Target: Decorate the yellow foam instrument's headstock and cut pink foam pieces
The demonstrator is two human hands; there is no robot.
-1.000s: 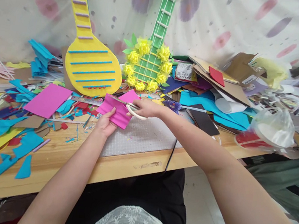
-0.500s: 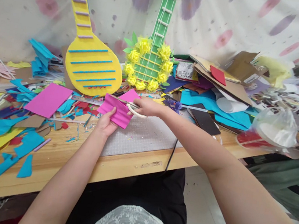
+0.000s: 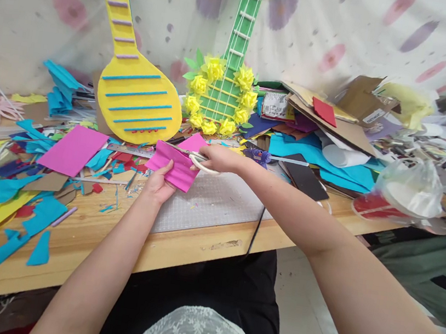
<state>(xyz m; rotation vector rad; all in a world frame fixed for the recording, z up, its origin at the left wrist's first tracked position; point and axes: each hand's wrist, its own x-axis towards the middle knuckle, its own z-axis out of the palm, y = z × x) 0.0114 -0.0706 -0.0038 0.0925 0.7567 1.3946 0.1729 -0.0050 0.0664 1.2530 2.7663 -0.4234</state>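
My left hand (image 3: 160, 181) pinches the lower left edge of a magenta sheet of paper (image 3: 181, 172), its thumb on top. My right hand (image 3: 219, 159) is closed round the white handles of a pair of scissors (image 3: 202, 165). The blades point left and lie across the sheet, with magenta paper on both sides of them. Whether the blades are fully closed is too small to tell. Beneath the sheet is a grey gridded cutting mat (image 3: 200, 213).
Behind stand a yellow paper instrument (image 3: 139, 100) and a green one with yellow flowers (image 3: 229, 79). Another magenta sheet (image 3: 73, 150) lies left among blue scraps. To the right are a purple glue gun (image 3: 257, 156), a black flat object (image 3: 306, 180) and a bagged red tub (image 3: 384, 203).
Both hands, the scissors and the magenta sheet hold almost the same position. The whole view has shifted very slightly.
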